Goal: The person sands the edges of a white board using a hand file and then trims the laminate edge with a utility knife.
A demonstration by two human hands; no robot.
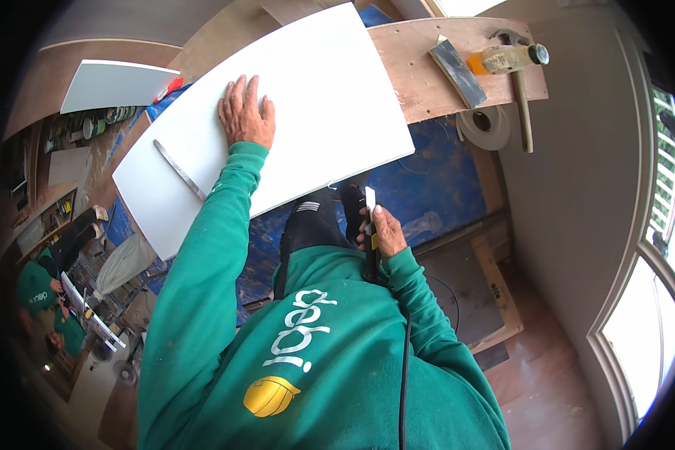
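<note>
A large white panel [307, 97] lies across the work surface before me. My left hand [246, 114] rests flat on it, fingers stretched and slightly spread. Just left of that arm, a narrow grey metal strip [178, 169] lies on the panel, its lower end close to my sleeve. Below the panel's near edge, my right hand [387, 231] is wrapped round a slim tool [370, 198] with a bright flat end pointing up and a black and yellow handle. Its exact kind is unclear. A small white curl [332, 186] hangs at the panel's near edge.
On the wooden board [412, 45] at right lie a sanding block [457, 73], a bottle [506, 59] and a hammer [523, 105]. A tape roll [484, 126] hangs below. Blue sheeting [442, 172] covers the floor. Another person [41, 285] works at far left.
</note>
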